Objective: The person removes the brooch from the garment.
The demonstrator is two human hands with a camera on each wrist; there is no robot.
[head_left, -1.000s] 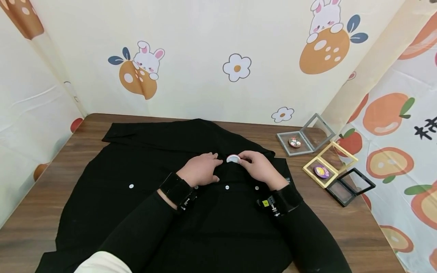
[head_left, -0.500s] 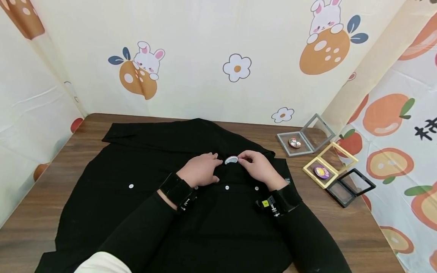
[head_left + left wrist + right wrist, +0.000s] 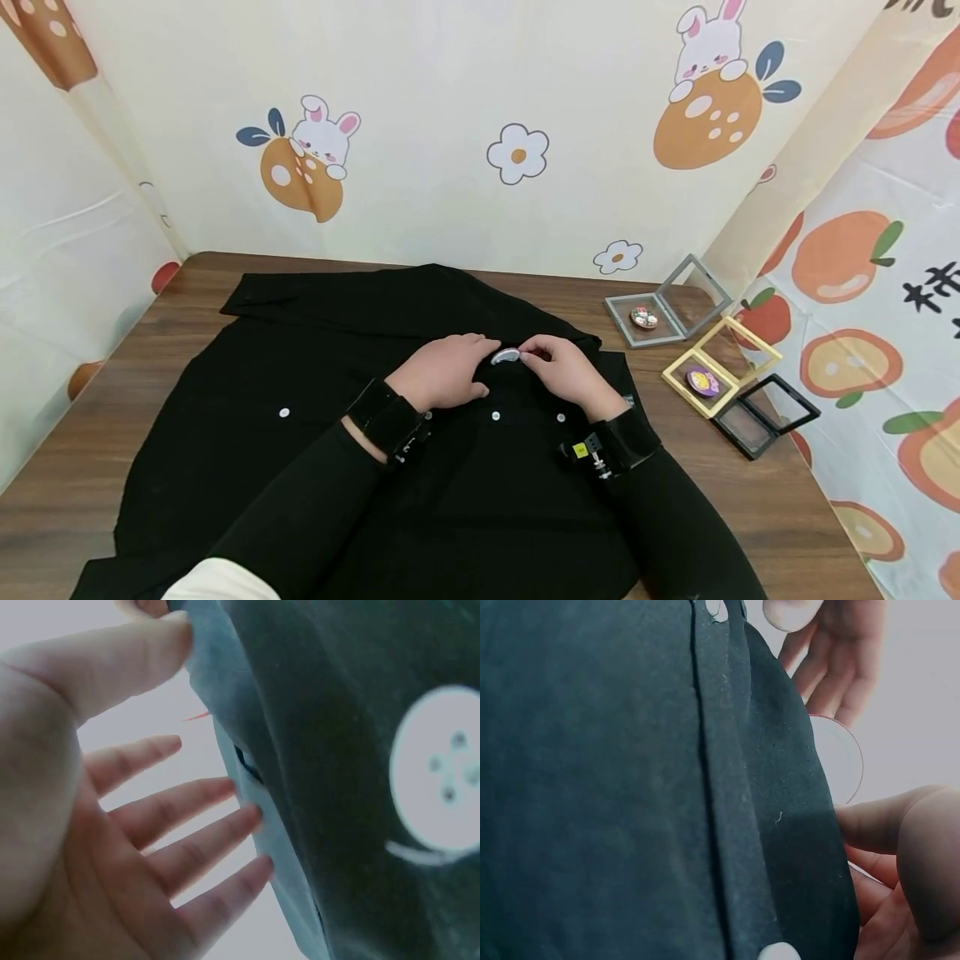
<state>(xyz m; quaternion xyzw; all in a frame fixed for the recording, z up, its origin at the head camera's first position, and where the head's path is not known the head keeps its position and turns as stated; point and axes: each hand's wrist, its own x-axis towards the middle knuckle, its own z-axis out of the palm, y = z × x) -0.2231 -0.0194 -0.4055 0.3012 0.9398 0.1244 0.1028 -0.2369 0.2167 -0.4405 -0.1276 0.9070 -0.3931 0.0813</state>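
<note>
A black shirt [image 3: 300, 467] with white buttons [image 3: 496, 416] lies spread over the table. My right hand [image 3: 564, 375] pinches a round badge [image 3: 506, 356] between thumb and fingers near the shirt's upper part. In the head view the badge shows a silvery-white crescent; in the right wrist view its pale disc [image 3: 838, 759] has a thin red rim, partly behind the black cloth. My left hand [image 3: 444, 371] is just left of the badge. Its fingers [image 3: 199, 847] are spread and nearly straight in the left wrist view, beside the cloth's edge, holding nothing.
At the right stand three open frame cases: a grey one [image 3: 633, 340] with a patterned badge [image 3: 643, 317], a yellow one [image 3: 701, 407] with a purple badge [image 3: 702, 382], and a black one [image 3: 752, 457]. Printed cloth walls [image 3: 420, 167] rise behind and beside the wooden table [image 3: 795, 525].
The badge has shifted slightly left and turned in my right hand, showing a more silvery face. My left hand's fingers have reached a little toward it. The head view has shifted slightly.
</note>
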